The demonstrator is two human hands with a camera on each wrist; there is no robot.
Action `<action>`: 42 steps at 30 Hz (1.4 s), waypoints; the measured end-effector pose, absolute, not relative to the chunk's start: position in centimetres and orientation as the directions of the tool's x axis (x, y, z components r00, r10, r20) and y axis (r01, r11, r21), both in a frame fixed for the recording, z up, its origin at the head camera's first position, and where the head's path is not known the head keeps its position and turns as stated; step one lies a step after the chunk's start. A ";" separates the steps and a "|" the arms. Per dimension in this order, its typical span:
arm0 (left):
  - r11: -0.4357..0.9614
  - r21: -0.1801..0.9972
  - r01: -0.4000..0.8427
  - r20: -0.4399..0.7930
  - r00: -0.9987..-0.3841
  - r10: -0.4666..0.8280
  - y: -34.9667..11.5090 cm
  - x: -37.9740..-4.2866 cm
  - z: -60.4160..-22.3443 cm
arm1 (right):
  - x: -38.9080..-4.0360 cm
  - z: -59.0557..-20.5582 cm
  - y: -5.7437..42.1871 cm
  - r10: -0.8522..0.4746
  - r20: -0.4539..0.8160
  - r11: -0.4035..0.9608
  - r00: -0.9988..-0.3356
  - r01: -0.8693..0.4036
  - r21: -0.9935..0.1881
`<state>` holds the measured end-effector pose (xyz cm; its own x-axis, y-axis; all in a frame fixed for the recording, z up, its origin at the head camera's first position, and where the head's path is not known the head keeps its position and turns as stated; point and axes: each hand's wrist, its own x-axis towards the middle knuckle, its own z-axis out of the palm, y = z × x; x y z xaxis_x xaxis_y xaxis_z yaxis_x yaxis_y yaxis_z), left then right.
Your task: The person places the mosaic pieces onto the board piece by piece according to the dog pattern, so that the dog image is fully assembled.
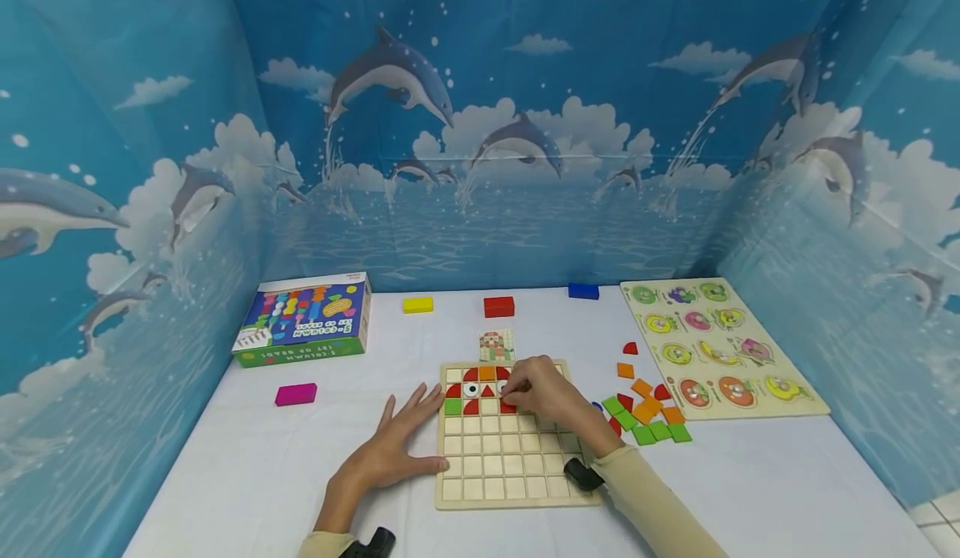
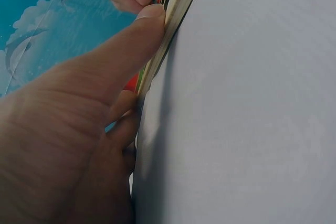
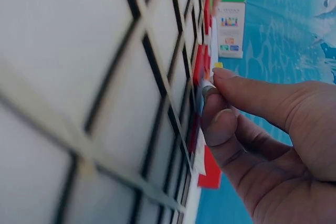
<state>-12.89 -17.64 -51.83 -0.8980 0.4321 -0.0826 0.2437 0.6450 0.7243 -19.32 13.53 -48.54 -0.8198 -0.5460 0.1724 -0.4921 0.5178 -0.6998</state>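
Note:
A wooden grid board (image 1: 492, 466) lies on the table, its upper rows partly filled with red, orange, green and white eye tiles. My right hand (image 1: 546, 393) is over the upper right of these tiles, pinching a small white tile (image 3: 207, 84) between thumb and fingertips, close to the grid; the fingers hide most of it. With fingers spread, my left hand (image 1: 393, 445) rests at the board's left edge, its thumb (image 2: 149, 19) against the side. A picture card (image 1: 497, 345) of a tile pattern lies just beyond the board.
Loose green, orange and red tiles (image 1: 648, 410) lie to the right, near a fruit puzzle board (image 1: 720, 349). A bead game box (image 1: 306, 319) stands at the back left. Magenta (image 1: 296, 394), yellow (image 1: 417, 304), red (image 1: 498, 307) and blue blocks (image 1: 583, 291) lie around.

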 end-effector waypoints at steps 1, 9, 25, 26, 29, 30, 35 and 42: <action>0.644 0.725 0.243 -0.085 -0.897 0.434 -17.6 -12.9 -51.8 | -19.3 -48.4 13.7 -0.547 0.165 0.521 -0.821 -0.488 -0.700; 0.644 0.720 0.258 -0.069 -0.897 0.436 -17.6 -12.8 -51.6 | -19.2 -47.8 13.8 -0.598 0.114 0.546 -0.793 -0.508 -0.667; 0.664 0.707 0.244 -0.088 -0.901 0.425 -17.4 -12.7 -51.8 | -21.0 -48.2 18.4 -0.560 0.229 0.512 -0.796 -0.550 -0.660; 0.668 0.705 0.240 -0.093 -0.902 0.422 -17.4 -12.7 -51.8 | -21.1 -48.3 18.4 -0.572 0.222 0.510 -0.790 -0.554 -0.658; 0.664 0.711 0.230 -0.095 -0.905 0.415 -17.5 -12.8 -51.8 | -21.4 -48.7 18.1 -0.600 0.210 0.506 -0.772 -0.569 -0.648; 0.662 0.713 0.229 -0.095 -0.905 0.416 -17.5 -12.8 -51.8 | -21.4 -48.9 17.9 -0.603 0.208 0.508 -0.771 -0.571 -0.645; 0.657 0.720 0.223 -0.099 -0.904 0.416 -17.6 -12.8 -51.8 | -21.5 -49.2 17.4 -0.576 0.191 0.548 -0.795 -0.548 -0.632; 0.657 0.720 0.224 -0.100 -0.903 0.418 -17.6 -12.8 -51.8 | -21.3 -48.7 17.3 -0.580 0.172 0.547 -0.796 -0.538 -0.641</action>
<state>-12.83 -17.64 -51.77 -0.9031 0.4176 -0.1003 0.2236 0.6566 0.7203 -21.28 17.27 -48.68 -0.7961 -0.5801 0.1722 -0.5376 0.5474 -0.6414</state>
